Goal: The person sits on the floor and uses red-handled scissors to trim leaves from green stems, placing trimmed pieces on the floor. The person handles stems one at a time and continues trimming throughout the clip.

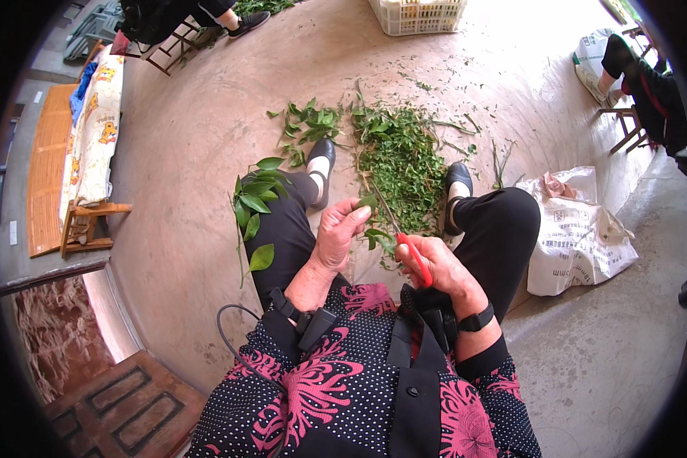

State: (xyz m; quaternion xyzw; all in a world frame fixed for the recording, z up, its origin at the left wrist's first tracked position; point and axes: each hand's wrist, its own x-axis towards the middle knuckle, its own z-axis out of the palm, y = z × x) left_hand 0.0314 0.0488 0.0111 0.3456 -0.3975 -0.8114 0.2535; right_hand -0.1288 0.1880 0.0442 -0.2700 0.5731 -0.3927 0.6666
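My left hand pinches a green leaf between thumb and fingers. In my right hand is a pair of red-handled scissors, the metal blades pointing up and left, close to that leaf. Just below the blades more green leaves show; I cannot tell what holds them. A leafy branch lies across my left thigh. Between my feet a heap of cut leaves and stems covers the floor. Beside my left foot lies a bunch of leafy cuttings.
A white woven sack with printing lies right of my right knee. Ahead stands a white plastic crate. Loose twigs are scattered on the concrete floor. Seated people's legs show at far left and right. A wooden bench stands left.
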